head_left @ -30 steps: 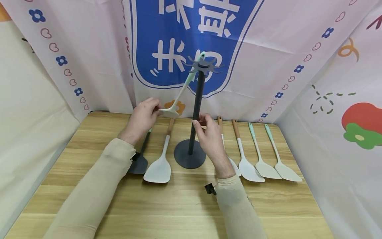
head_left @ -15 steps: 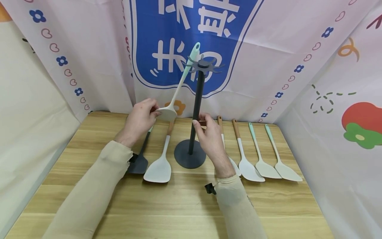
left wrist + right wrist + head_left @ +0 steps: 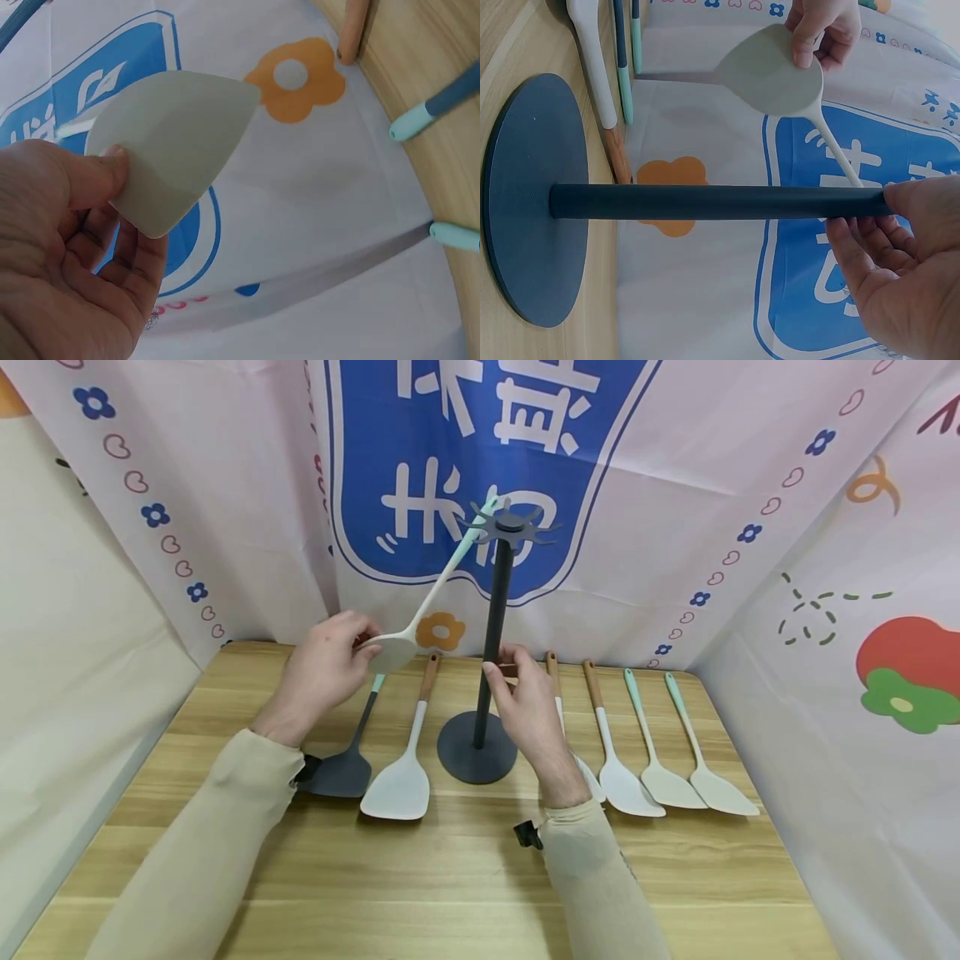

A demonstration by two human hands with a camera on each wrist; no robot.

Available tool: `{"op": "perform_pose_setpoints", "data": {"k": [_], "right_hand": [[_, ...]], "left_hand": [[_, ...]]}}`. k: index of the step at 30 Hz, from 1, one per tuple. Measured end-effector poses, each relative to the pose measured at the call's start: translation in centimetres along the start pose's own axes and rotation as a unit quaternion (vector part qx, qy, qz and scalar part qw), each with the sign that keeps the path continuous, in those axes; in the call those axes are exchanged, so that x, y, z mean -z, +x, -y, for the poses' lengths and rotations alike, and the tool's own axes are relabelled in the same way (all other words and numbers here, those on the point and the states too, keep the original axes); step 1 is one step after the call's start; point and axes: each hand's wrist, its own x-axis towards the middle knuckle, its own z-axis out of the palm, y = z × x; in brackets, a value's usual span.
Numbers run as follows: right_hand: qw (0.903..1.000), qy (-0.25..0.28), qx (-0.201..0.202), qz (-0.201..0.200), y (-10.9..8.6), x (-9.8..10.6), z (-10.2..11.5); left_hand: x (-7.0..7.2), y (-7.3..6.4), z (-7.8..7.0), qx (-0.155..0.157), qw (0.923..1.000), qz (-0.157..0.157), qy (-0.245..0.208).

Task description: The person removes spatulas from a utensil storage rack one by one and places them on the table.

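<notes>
My left hand (image 3: 322, 664) pinches the blade edge of a cream spatula (image 3: 392, 653) between thumb and fingers, well above the table. The spatula's mint handle (image 3: 472, 533) slants up to the right. Its tip is close to the hooked top (image 3: 512, 525) of a dark utensil stand (image 3: 495, 610); whether it touches a hook I cannot tell. In the left wrist view the blade (image 3: 180, 142) rises from between the fingers. My right hand (image 3: 528, 710) holds the stand's pole (image 3: 705, 202) with thumb and fingers. The round base (image 3: 477, 747) stands on the table.
Left of the base lie a dark spatula (image 3: 341, 774) and a white spatula (image 3: 397, 789) with a wooden handle. Several white and cream spatulas, including one (image 3: 630, 789), lie to the right. A printed cloth (image 3: 262, 527) hangs behind the wooden table (image 3: 420, 893).
My left hand has moved left and slightly down with the spatula. The handle's tip first rose to the left, then sank back beside the hooked top. My right hand stays on the pole.
</notes>
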Motion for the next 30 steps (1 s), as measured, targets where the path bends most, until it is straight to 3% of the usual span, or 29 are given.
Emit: {"op": "perform_pose_setpoints", "data": {"k": [6, 13, 19, 30], "right_hand": [[1.0, 0.002, -0.005, 0.001, 0.0, 0.1, 0.0], [1.0, 0.001, 0.002, -0.003, -0.1, -0.1, -0.1], [1.0, -0.001, 0.007, 0.0, 0.0, -0.1, -0.1], [1.0, -0.002, 0.005, 0.0, -0.1, 0.0, 0.1]], "left_hand": [[0.9, -1.0, 0.2, -0.019, 0.9993, -0.008, 0.03], [1.7, -2.3, 0.6, -0.02, 0.9982, -0.003, 0.056], [2.3, -3.3, 0.9, -0.044, 0.9964, -0.009, 0.072], [4.1, -5.3, 1.8, -0.053, 0.9934, 0.016, 0.1]]}}
